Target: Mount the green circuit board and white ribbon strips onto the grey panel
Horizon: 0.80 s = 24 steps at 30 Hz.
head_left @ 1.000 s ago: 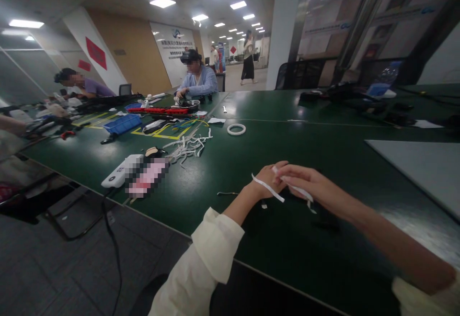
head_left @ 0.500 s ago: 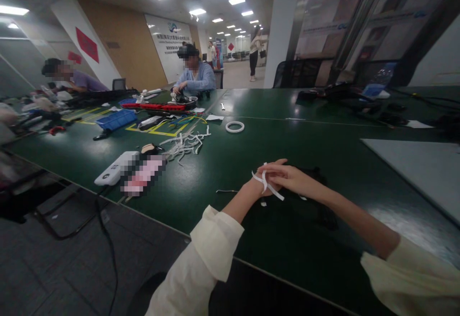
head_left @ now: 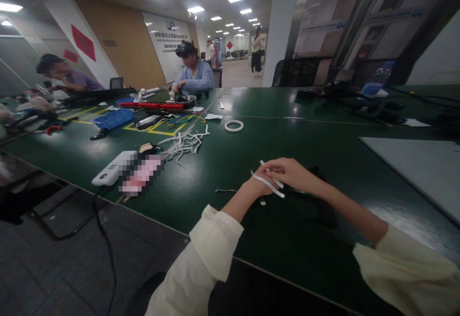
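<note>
My left hand [head_left: 259, 187] is held low over the green table, back upward; its fingers are hidden behind the other hand. A narrow white strip [head_left: 270, 185] lies across the back of it. Over it reaches my right hand [head_left: 289, 172], thumb and forefinger pinched on a second white strip [head_left: 262, 162], whose other end shows just under the palm. Dark objects [head_left: 325, 210], too dim to name, rest beneath my right forearm. A thin pale strand [head_left: 225, 190] and a small white scrap [head_left: 263, 201] lie beside my left wrist.
Tangled white strips [head_left: 187, 143] lie left of a white tape roll [head_left: 234, 126]. Nearby are a white power bank [head_left: 114, 168], a blurred pink item [head_left: 142, 174] and a blue tray [head_left: 113, 119]. A grey board [head_left: 413, 167] occupies the right. A person in blue [head_left: 196, 74] sits opposite.
My right fingers have shifted from resting over the left hand to a pinch on one strip. The strips, crossed before, now lie more side by side. The left fingertips have gone out of sight.
</note>
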### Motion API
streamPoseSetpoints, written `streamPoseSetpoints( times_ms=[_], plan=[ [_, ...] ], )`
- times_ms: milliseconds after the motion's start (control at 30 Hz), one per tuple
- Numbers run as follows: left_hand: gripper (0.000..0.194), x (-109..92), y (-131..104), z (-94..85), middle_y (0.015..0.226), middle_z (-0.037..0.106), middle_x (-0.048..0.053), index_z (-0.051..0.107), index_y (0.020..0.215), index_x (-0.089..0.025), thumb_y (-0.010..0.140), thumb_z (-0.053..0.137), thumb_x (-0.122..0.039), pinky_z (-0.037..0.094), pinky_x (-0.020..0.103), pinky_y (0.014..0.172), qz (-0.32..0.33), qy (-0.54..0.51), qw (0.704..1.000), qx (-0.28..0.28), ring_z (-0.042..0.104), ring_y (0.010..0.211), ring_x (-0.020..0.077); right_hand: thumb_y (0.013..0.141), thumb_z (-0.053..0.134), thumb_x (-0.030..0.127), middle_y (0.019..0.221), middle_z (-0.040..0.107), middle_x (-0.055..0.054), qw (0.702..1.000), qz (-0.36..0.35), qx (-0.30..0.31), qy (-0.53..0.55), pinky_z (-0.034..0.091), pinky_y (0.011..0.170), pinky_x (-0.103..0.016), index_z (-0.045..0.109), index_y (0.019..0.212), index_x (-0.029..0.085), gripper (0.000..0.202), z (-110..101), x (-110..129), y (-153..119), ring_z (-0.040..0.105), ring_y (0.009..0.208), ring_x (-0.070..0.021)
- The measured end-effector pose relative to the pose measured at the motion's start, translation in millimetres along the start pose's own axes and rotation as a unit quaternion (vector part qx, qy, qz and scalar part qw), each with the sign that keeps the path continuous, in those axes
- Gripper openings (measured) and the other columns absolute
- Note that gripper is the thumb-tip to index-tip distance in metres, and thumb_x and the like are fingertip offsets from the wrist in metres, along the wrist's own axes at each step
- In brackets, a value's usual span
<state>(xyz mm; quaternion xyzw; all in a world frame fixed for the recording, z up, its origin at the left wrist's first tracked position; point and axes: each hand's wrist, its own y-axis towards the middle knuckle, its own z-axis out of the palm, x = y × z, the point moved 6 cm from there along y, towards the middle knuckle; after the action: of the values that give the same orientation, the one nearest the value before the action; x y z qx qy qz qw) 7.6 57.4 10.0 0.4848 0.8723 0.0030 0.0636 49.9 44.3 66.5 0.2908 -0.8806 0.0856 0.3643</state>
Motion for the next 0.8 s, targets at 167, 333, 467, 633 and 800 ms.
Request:
streamPoseSetpoints(
  times_ms=[167, 333, 467, 633, 800],
  plan=[
    [0.031, 3.4, -3.4, -10.5, 0.124, 0.052, 0.01, 0.049, 0.116, -0.012, 0.091, 0.036, -0.024, 0.036, 0.036, 0.1, -0.013, -0.076, 0.994, -0.083, 0.046, 0.117, 0.0192, 0.086, 0.048, 0.037, 0.129, 0.047, -0.003, 0.985, -0.017, -0.056, -0.164, 0.043, 0.088, -0.041, 0.054, 0.122, 0.026, 0.038, -6.1, -5.4, 0.9, 0.052, 0.105, -0.023],
    [0.034, -0.5, -3.4, -16.9, 0.132, 0.044, 0.01, 0.044, 0.122, -0.014, 0.091, 0.036, -0.025, 0.036, 0.037, 0.101, 0.008, -0.061, 0.989, -0.136, 0.042, 0.121, 0.0204, 0.084, 0.05, 0.039, 0.116, 0.056, -0.004, 0.988, 0.022, -0.144, -0.057, 0.045, 0.085, -0.036, 0.052, 0.122, 0.025, 0.041, -23.6, 0.2, -4.9, 0.056, 0.097, -0.02],
    [0.033, -0.8, -1.2, -17.0, 0.133, 0.041, 0.01, 0.045, 0.121, -0.018, 0.091, 0.035, -0.028, 0.04, 0.042, 0.095, -0.015, -0.029, 0.988, -0.149, 0.048, 0.115, 0.0233, 0.085, 0.044, 0.05, 0.108, 0.059, -0.007, 0.957, 0.098, -0.205, 0.183, 0.047, 0.057, -0.024, 0.051, 0.118, 0.02, 0.045, -36.3, 5.5, -13.6, 0.057, 0.07, -0.0132],
    [0.026, -1.2, 1.1, -13.4, 0.119, 0.054, 0.009, 0.055, 0.108, -0.015, 0.09, 0.037, -0.022, 0.039, 0.04, 0.097, -0.004, -0.025, 0.993, -0.115, 0.05, 0.113, 0.0217, 0.088, 0.04, 0.044, 0.111, 0.058, -0.008, 0.917, 0.151, -0.112, 0.353, 0.044, 0.051, -0.021, 0.043, 0.124, 0.022, 0.042, -14.7, 20.2, -8.3, 0.056, 0.072, -0.0144],
    [0.031, 1.2, -5.1, -5.6, 0.129, 0.05, 0.012, 0.053, 0.114, -0.012, 0.088, 0.038, -0.02, 0.027, 0.041, 0.107, -0.021, -0.014, 0.999, -0.036, 0.038, 0.126, 0.0225, 0.08, 0.039, 0.013, 0.11, 0.058, -0.007, 0.951, 0.157, -0.061, 0.261, 0.048, 0.072, -0.028, 0.039, 0.127, 0.019, 0.048, 7.0, 31.6, 10.0, 0.056, 0.088, -0.017]
  ],
)
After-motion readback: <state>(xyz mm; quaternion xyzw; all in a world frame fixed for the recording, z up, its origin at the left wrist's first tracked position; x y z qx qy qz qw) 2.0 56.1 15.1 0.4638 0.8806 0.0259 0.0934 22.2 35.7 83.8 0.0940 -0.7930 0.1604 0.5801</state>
